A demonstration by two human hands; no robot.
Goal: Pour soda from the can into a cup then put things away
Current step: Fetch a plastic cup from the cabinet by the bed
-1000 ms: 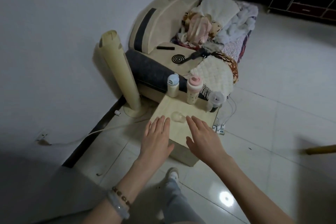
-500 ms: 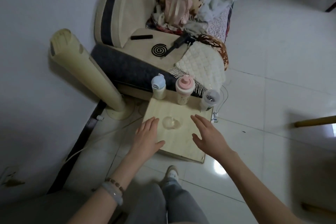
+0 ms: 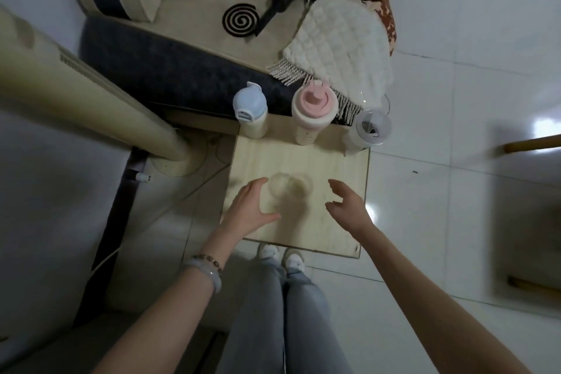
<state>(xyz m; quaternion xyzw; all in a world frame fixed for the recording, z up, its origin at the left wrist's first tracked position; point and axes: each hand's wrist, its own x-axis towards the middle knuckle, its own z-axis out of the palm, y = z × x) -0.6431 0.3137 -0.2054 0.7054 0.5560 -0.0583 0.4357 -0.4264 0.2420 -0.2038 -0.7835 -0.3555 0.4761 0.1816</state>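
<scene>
Clear, blurred cup [image 3: 290, 190] between open hands; three bottles [image 3: 312, 114] behind.

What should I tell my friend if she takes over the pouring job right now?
Left hand: open, beside the clear cup, maybe touching its side.
Right hand: open, empty, apart from the cup on its other side.
The cup stands upright on the small wooden table; blur hides whether it holds anything.
No soda can is in view.
Done: cannot tell. Left: find the can, pour, then tidy up.
</scene>
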